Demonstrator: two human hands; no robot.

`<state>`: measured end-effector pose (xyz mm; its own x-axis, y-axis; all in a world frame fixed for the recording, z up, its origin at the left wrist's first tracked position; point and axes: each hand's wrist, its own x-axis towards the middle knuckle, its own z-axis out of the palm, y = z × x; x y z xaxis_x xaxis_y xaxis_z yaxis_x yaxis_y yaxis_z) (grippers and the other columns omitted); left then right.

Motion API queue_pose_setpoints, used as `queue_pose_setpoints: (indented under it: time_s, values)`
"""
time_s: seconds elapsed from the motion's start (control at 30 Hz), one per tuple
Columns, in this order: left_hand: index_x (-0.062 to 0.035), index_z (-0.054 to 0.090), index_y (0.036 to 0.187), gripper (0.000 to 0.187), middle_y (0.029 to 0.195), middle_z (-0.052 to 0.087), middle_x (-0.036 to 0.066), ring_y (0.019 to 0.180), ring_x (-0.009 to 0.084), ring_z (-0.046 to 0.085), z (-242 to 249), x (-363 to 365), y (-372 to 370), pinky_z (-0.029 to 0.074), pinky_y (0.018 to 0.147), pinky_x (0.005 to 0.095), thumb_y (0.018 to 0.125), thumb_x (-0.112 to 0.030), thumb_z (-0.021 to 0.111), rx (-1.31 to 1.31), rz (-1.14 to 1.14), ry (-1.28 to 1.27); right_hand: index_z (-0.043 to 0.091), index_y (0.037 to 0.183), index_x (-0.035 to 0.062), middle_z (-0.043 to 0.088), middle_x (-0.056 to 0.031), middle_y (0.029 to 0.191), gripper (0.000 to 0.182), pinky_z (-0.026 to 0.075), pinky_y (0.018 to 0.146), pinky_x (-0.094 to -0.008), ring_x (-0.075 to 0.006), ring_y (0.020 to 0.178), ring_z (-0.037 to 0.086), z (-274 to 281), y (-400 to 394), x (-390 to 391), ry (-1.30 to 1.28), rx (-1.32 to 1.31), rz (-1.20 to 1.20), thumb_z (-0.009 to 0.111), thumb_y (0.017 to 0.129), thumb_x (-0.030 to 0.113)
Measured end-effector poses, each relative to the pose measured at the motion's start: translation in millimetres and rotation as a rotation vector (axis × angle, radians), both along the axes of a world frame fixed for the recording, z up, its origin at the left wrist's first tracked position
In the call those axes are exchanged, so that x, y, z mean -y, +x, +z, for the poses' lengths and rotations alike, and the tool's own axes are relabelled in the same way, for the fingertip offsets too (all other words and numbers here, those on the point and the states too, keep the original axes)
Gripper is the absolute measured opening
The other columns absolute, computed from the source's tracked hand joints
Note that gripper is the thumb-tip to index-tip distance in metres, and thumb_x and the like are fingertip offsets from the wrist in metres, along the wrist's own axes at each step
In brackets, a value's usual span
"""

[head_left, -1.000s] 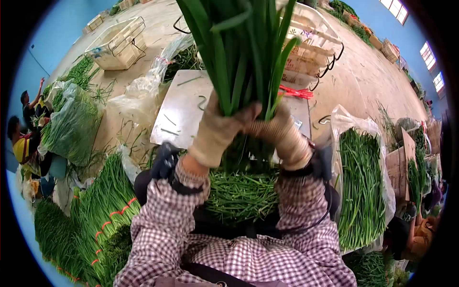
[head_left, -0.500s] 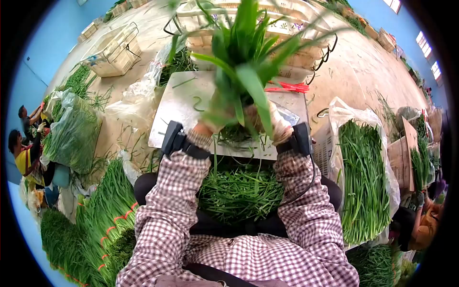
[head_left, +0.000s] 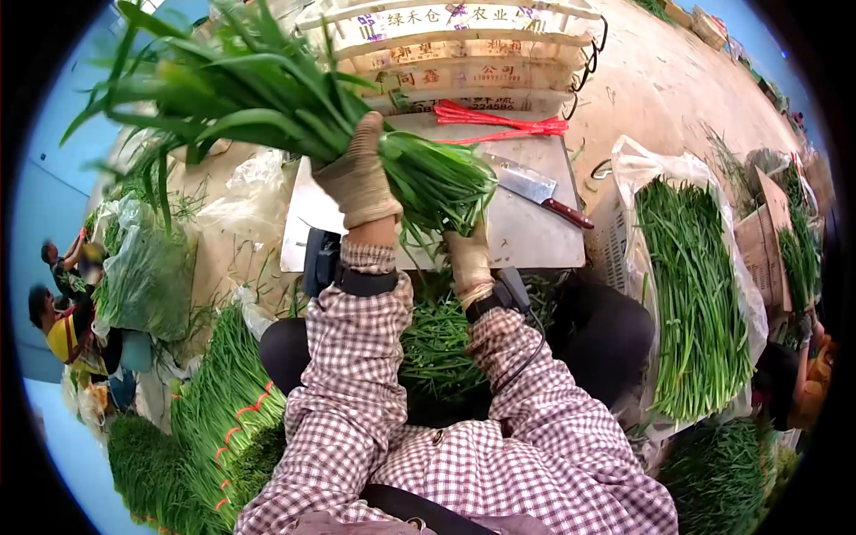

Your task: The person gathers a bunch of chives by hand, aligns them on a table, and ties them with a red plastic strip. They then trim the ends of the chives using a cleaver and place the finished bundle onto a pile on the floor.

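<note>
A thick bunch of long green leaves [head_left: 267, 107] is held aslant over the metal board [head_left: 535, 236], its leafy tips up to the left and its cut stem ends to the right. My left hand [head_left: 361, 178], in a knit glove, is wrapped round the middle of the bunch. Below the stem ends is my right hand [head_left: 469, 259], also gloved, touching or very near them; its fingers are mostly hidden. On the board lie a cleaver [head_left: 526, 183] with a dark red handle and a bundle of red ties [head_left: 499, 120]. Loose greens [head_left: 441, 357] lie in my lap.
Stacked crates [head_left: 455, 62] stand behind the board. A lined crate of greens [head_left: 691, 303] is at the right, tied greens [head_left: 223, 401] at the left. A plastic bag of greens [head_left: 147, 267] and co-workers are farther left; another person is at the far right.
The bunch has tipped from upright to slanting left. My left hand now grips its middle, and my right hand has moved down and inward. The cleaver has come into clear view.
</note>
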<state>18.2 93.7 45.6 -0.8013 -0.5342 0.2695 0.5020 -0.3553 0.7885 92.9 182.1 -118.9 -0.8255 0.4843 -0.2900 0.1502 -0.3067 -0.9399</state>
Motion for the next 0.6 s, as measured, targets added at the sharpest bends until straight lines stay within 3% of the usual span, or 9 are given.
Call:
queue_pose_setpoints:
  time_s: [0.07, 0.13, 0.17, 0.2, 0.27, 0.47, 0.5, 0.57, 0.6]
  values:
    - [-0.0014, 0.065, 0.113, 0.057, 0.107, 0.066, 0.007, 0.088, 0.0197, 0.063, 2, 20, 1, 0.056, 0.079, 0.0324, 0.062, -0.008, 0.088, -0.093, 0.105, -0.044, 0.059, 0.12, 0.0012, 0.068, -0.0144, 0.081, 0.034, 0.053, 0.065, -0.0327, -0.024, 0.075, 0.065, -16, 2, -5, 0.34, 0.133, 0.276, 0.064, 0.089, 0.014]
    - [-0.0025, 0.066, 0.107, 0.05, 0.099, 0.068, 0.007, 0.079, 0.022, 0.065, 23, 51, 0, 0.058, 0.073, 0.0364, 0.061, -0.005, 0.087, 0.087, 0.131, 0.031, 0.065, 0.111, 0.0117, 0.066, -0.0079, 0.072, 0.026, 0.051, 0.059, -0.0352, -0.0198, 0.06, 0.062, -19, 18, -11, 0.985, 0.226, 0.447, 0.059, 0.09, 0.026]
    - [-0.0028, 0.067, 0.104, 0.046, 0.097, 0.068, 0.007, 0.077, 0.0229, 0.065, 34, 68, 0, 0.058, 0.071, 0.0373, 0.063, -0.005, 0.085, 0.121, 0.079, 0.103, 0.064, 0.101, 0.0084, 0.061, -0.008, 0.066, 0.02, 0.049, 0.055, -0.0335, -0.0184, 0.055, 0.06, -60, 41, -5, 1.282, 0.07, 0.256, 0.06, 0.092, 0.025]
    - [-0.0032, 0.067, 0.102, 0.041, 0.095, 0.068, 0.007, 0.075, 0.0237, 0.065, 45, 84, 2, 0.058, 0.07, 0.0381, 0.064, -0.004, 0.084, 0.151, 0.029, 0.176, 0.062, 0.105, 0.0086, 0.06, -0.0091, 0.073, 0.024, 0.049, 0.058, -0.0341, -0.0194, 0.06, 0.061, -70, 60, -9, 1.424, 0.065, 0.354, 0.062, 0.09, 0.028]
    - [-0.0038, 0.065, 0.092, 0.027, 0.087, 0.067, 0.007, 0.074, 0.0282, 0.066, 69, 121, 8, 0.058, 0.07, 0.0424, 0.07, -0.007, 0.08, 0.123, -0.107, 0.225, 0.059, 0.113, 0.0089, 0.059, -0.0113, 0.085, 0.036, 0.05, 0.065, -0.0354, -0.0216, 0.069, 0.062, -71, 95, -23, 1.578, 0.108, 0.638, 0.064, 0.087, 0.033]
    - [-0.0026, 0.063, 0.099, 0.029, 0.103, 0.068, 0.013, 0.087, 0.0326, 0.065, 113, 236, -17, 0.053, 0.086, 0.0481, 0.077, -0.019, 0.074, 0.182, -0.124, 0.286, 0.048, 0.136, 0.01, 0.054, -0.018, 0.124, 0.075, 0.051, 0.087, -0.0393, -0.028, 0.098, 0.064, 4, 144, -68, 1.665, 0.688, 1.769, 0.072, 0.077, 0.049]
    - [-0.0031, 0.063, 0.101, 0.03, 0.108, 0.068, 0.014, 0.093, 0.0347, 0.063, 120, 241, -16, 0.05, 0.09, 0.0504, 0.078, -0.021, 0.072, 0.219, -0.06, 0.321, 0.046, 0.14, 0.0101, 0.054, -0.0191, 0.13, 0.081, 0.051, 0.09, -0.0399, -0.029, 0.103, 0.065, 32, 139, -63, 1.699, 0.664, 1.721, 0.073, 0.075, 0.051]
    - [-0.0038, 0.062, 0.105, 0.031, 0.116, 0.065, 0.015, 0.099, 0.036, 0.061, 123, 248, -13, 0.047, 0.094, 0.0525, 0.082, -0.024, 0.068, 0.235, -0.053, 0.341, 0.037, 0.147, 0.0094, 0.049, -0.0187, 0.141, 0.092, 0.052, 0.092, -0.0404, -0.0322, 0.107, 0.065, 74, 121, -51, 1.75, 0.172, 1.211, 0.077, 0.074, 0.051]
    - [-0.0041, 0.062, 0.107, 0.032, 0.118, 0.065, 0.015, 0.101, 0.0368, 0.061, 121, 251, -18, 0.046, 0.096, 0.0533, 0.084, -0.026, 0.066, 0.235, -0.064, 0.36, 0.039, 0.146, 0.0088, 0.055, -0.0167, 0.134, 0.087, 0.053, 0.087, -0.0386, -0.0322, 0.104, 0.066, 114, 100, -23, 1.297, -0.169, 0.832, 0.078, 0.077, 0.044]
